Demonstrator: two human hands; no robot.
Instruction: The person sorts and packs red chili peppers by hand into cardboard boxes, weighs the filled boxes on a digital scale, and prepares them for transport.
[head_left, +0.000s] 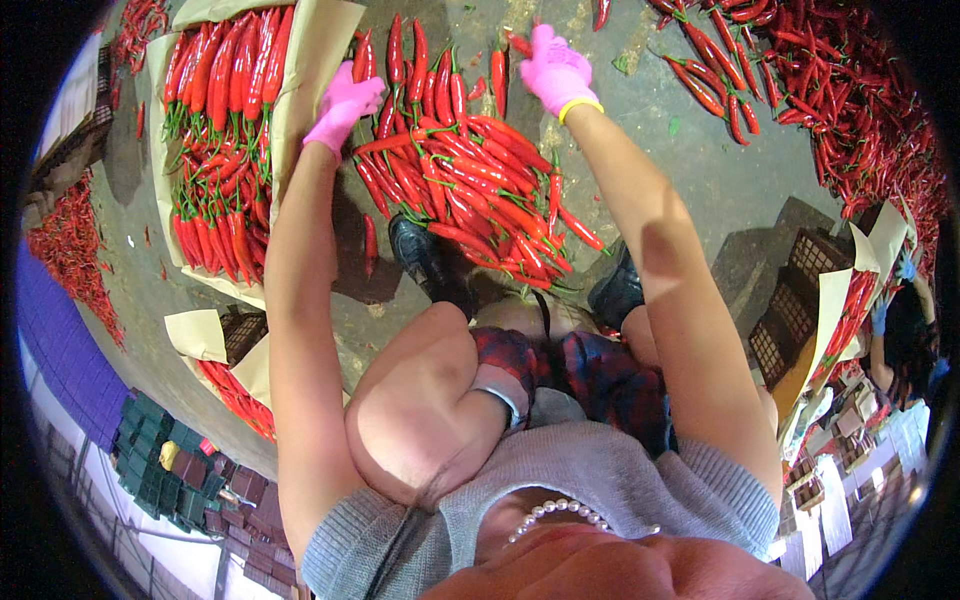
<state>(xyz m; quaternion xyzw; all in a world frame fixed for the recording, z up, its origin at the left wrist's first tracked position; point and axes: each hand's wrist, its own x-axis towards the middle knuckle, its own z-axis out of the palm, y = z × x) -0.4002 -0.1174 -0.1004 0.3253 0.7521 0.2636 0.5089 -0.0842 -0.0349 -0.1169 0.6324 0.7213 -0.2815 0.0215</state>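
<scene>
A heap of long red chilli peppers [470, 175] with green stems lies on the grey floor in front of me. My left hand [345, 105], in a pink glove, rests on the heap's left side with fingers curled on several peppers. My right hand [555, 70], also in a pink glove with a yellow cuff, reaches to the heap's far right end and grips a pepper there. To the left stands a crate lined with brown paper [320, 50], where red chillies [225, 130] are laid in neat rows.
More loose chillies [830, 90] cover the floor at upper right. A second paper-lined crate of chillies [235, 375] sits lower left, another [830, 310] at right beside a person in blue gloves. My black shoes [425, 260] stand by the heap. Stacked green and brown crates [170, 470] sit lower left.
</scene>
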